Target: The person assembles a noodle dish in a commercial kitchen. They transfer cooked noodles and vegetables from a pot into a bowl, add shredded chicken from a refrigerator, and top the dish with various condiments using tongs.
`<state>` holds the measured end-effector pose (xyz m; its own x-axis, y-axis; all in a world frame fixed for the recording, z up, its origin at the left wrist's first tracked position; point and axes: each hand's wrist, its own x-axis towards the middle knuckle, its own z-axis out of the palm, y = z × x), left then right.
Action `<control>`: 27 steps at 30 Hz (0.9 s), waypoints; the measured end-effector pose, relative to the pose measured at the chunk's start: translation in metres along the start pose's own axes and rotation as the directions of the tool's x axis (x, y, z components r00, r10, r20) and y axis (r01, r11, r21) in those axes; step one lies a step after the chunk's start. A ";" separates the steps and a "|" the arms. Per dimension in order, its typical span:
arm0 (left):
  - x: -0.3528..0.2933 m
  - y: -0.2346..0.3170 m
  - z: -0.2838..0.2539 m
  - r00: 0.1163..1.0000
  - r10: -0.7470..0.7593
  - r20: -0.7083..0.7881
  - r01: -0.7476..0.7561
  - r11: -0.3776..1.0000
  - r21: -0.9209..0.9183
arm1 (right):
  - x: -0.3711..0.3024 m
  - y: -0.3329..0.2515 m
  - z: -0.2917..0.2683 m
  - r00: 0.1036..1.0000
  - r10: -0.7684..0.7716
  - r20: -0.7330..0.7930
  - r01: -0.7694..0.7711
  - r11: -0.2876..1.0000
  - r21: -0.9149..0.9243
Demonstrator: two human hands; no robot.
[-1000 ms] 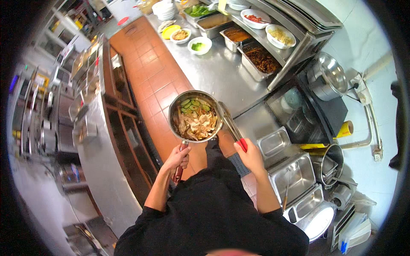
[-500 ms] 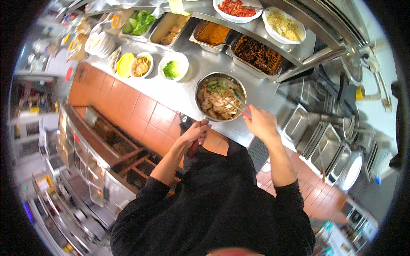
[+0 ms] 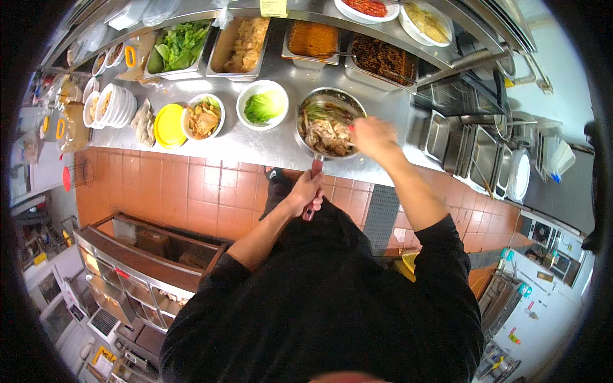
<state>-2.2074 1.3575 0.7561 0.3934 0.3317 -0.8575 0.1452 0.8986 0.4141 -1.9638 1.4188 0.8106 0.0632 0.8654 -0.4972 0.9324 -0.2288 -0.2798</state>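
Note:
My left hand (image 3: 308,191) is wrapped round the dark red handle (image 3: 317,167) of a small metal saucepan (image 3: 361,105), which rests at the counter's front edge. Sliced meat (image 3: 329,137) and green vegetables in brown sauce fill the pan's bottom. Over its right rim, my right hand (image 3: 375,137) is closed on a slim metal utensil with a red grip (image 3: 352,128); motion blur hides its kind. Left of the pan stands a white bowl (image 3: 281,105) with lettuce (image 3: 260,108), then a bowl of mixed food (image 3: 203,119) beside a yellow lid (image 3: 170,126).
Behind the bowls, metal trays hold leafy greens (image 3: 182,46), pale pieces (image 3: 246,48), orange sauce (image 3: 313,39) and dark chili sauce (image 3: 383,60). A shelf above carries bowls of red (image 3: 364,7) and yellowish (image 3: 424,24) chopped food. Stacked white bowls (image 3: 115,105) stand left; steel pans (image 3: 482,153) right.
My view has turned, levelling the counter. My right hand has moved up along the pan's right rim and is blurred; the pan's contents look shifted. My left hand still grips the handle.

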 end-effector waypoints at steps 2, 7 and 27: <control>0.018 0.010 0.000 0.990 0.143 -0.006 -0.143 0.989 0.030 | -0.018 -0.021 0.015 0.991 -0.134 -0.026 0.133 0.990 -0.053; 0.039 0.016 0.003 0.964 0.259 -0.067 -0.247 0.958 0.145 | -0.050 0.016 0.008 0.994 -0.106 -0.036 0.104 0.993 -0.048; 0.021 -0.045 0.040 0.956 0.289 -0.058 -0.286 0.956 0.060 | -0.079 0.005 0.014 0.998 -0.052 0.020 0.055 0.986 -0.157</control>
<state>-2.1695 1.3122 0.7318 0.3653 0.5934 -0.7173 0.0807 0.7474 0.6594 -1.9692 1.3430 0.8375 0.0071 0.8672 -0.4980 0.9788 -0.1081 -0.1742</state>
